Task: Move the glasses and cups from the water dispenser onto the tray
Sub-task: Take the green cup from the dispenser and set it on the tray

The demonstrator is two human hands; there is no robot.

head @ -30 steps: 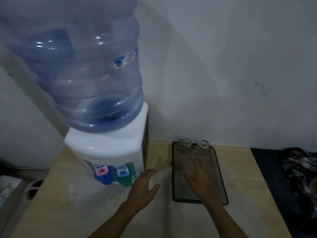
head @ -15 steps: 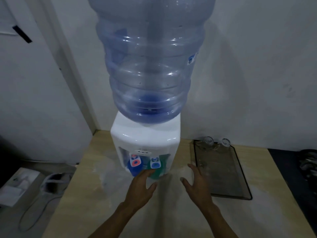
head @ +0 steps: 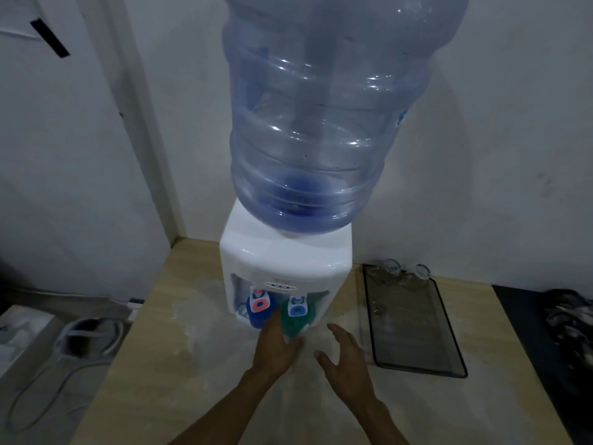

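Note:
A white water dispenser (head: 285,261) with a big blue bottle on top stands at the back of the wooden table. In its bay, a blue cup (head: 258,314) sits under the red tap and a green cup (head: 293,321) under the blue tap. My left hand (head: 276,346) is at the green cup, fingers along its left side and thumb against its lower front. My right hand (head: 346,354) hovers open above the table, between the dispenser and the tray. The dark-rimmed glass tray (head: 417,369) lies to the right, with two clear glasses (head: 390,268) at its far end.
The wall is close behind the dispenser and tray. A dark patterned cloth (head: 568,316) lies at the table's right edge. Left of the table, on the floor, are a white box (head: 22,326) and a grey cable (head: 48,380).
My left hand has moved forward from the bare table up to the green cup. My right hand has come off the tray and moved left. The view has turned left toward the dispenser.

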